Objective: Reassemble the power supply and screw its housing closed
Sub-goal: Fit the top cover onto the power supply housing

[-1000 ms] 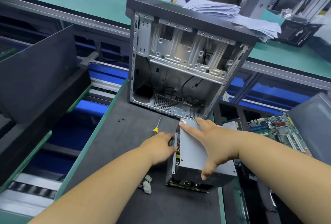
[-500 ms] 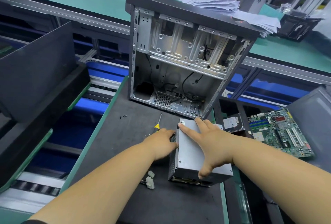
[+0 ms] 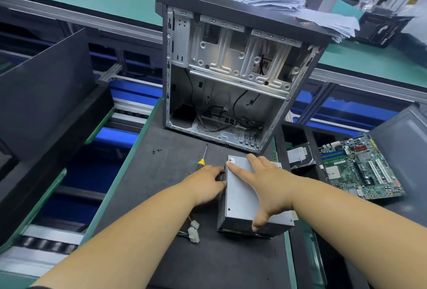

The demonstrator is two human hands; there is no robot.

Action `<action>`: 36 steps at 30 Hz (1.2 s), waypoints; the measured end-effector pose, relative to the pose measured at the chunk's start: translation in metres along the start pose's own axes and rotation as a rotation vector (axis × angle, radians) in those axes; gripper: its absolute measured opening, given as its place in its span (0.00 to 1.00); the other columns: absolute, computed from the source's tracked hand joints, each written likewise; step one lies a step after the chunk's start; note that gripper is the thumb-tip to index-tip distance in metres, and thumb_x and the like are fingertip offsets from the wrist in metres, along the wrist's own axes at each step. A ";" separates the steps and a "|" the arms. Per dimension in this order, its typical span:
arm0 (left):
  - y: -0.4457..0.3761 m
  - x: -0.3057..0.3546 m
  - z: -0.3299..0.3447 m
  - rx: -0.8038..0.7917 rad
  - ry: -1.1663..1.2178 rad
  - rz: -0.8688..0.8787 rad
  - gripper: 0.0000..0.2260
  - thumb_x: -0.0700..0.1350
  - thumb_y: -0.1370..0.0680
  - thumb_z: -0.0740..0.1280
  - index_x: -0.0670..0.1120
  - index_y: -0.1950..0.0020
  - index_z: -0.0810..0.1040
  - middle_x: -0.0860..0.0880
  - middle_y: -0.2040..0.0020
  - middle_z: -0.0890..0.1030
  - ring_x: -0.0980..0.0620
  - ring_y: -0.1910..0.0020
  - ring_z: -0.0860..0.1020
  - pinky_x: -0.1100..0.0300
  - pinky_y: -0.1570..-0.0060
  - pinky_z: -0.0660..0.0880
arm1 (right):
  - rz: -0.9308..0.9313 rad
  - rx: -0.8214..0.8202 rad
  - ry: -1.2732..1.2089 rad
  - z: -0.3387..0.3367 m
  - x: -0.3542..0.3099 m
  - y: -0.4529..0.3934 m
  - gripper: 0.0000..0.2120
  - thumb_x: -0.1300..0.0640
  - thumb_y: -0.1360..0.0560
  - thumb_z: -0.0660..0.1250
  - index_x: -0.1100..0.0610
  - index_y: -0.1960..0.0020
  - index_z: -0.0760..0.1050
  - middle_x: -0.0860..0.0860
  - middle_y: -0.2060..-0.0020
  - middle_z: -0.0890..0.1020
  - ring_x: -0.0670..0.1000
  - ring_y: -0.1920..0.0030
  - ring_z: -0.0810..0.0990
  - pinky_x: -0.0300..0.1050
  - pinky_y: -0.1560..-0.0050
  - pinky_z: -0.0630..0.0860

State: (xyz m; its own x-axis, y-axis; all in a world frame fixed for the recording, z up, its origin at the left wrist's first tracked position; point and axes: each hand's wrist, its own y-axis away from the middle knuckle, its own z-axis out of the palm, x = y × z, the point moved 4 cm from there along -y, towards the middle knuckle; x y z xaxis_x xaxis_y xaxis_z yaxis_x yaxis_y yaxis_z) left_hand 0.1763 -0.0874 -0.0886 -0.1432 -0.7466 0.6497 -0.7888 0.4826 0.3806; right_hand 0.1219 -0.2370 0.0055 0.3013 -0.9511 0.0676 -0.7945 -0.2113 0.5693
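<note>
screws (image 3: 157,150): 3 or so loose on my dark worktop (image 3: 161,196); could roll off.
screwdriver (image 3: 202,157): just beyond my left hand (image 3: 204,183).
left hand: fingers curled against the housing's left side.
power supply (image 3: 240,198): on the worktop, before the open case (image 3: 231,69).
right hand (image 3: 268,187): flat, fingers spread, pressing the cover; it could seat crooked.
room: green assembly benches.

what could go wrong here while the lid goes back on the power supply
The white connectors and their wires trail out beside the power supply; they could get pinched under the housing. The loose screws lie far off on the black mat, easy to brush away. The right hand presses flat on the lid, so it may slide out of line.
</note>
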 end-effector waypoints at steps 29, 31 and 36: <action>0.004 0.000 -0.004 -0.034 0.276 -0.113 0.34 0.61 0.33 0.75 0.53 0.31 0.71 0.55 0.36 0.77 0.53 0.39 0.76 0.56 0.36 0.71 | 0.175 0.245 -0.616 0.031 0.053 -0.010 0.48 0.30 0.30 0.66 0.37 0.21 0.40 0.48 0.20 0.46 0.54 0.21 0.48 0.61 0.23 0.45; 0.003 0.001 -0.005 -0.038 0.266 -0.130 0.28 0.62 0.35 0.75 0.53 0.38 0.78 0.55 0.43 0.81 0.52 0.43 0.79 0.55 0.39 0.74 | 0.368 0.310 -0.835 0.044 0.077 -0.009 0.40 0.35 0.24 0.64 0.46 0.19 0.50 0.52 0.21 0.57 0.57 0.25 0.62 0.53 0.27 0.62; 0.002 0.003 -0.004 -0.023 0.347 -0.134 0.17 0.55 0.32 0.76 0.51 0.47 0.83 0.53 0.50 0.85 0.52 0.48 0.83 0.55 0.42 0.77 | 0.550 0.305 -1.049 0.072 0.094 -0.019 0.28 0.39 0.19 0.56 0.63 0.38 0.76 0.59 0.41 0.81 0.58 0.43 0.79 0.53 0.38 0.73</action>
State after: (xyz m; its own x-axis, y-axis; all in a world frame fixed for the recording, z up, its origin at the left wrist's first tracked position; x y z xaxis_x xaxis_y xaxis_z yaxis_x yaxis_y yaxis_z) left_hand 0.1765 -0.0867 -0.0831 0.1747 -0.6061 0.7760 -0.7726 0.4042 0.4897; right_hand 0.1268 -0.3386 -0.0581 -0.5732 -0.6208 -0.5348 -0.8153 0.3666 0.4482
